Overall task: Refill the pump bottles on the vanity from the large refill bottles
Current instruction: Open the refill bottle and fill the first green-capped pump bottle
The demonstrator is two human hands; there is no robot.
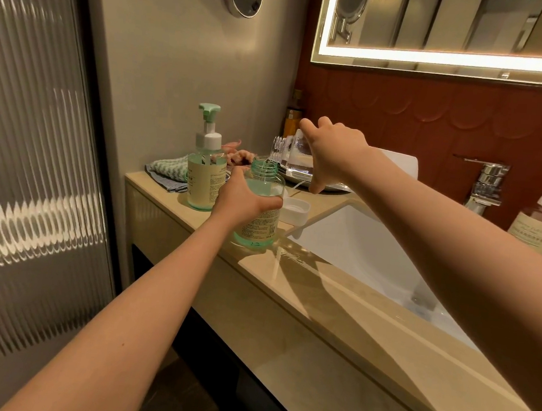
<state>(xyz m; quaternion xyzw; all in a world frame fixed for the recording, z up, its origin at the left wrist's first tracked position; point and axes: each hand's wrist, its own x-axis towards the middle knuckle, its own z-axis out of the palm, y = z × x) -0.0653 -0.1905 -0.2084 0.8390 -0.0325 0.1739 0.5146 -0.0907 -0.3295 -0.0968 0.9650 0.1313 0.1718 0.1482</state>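
The pump bottle (262, 185), uncapped on the desk (290, 274) just left of the sink (357, 252), looks light, stiff and slippery, best held mid-body where the left hand (247, 200) has its grip wrapped, while the right hand (333, 155) clamps the tilted refill bottle (289, 151).

Beige counter (337, 296); teal-tinted open bottle (257, 230), cream label; mint-headed pump bottle (201, 179); green-white zigzag cloth (168, 170); rust-red scalloped wall tiles (402, 108).

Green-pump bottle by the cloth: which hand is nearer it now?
Left. The left hand grips the open bottle just right of the green-pump bottle; the right hand is farther right and higher, tilting the clear refill bottle over the open neck.
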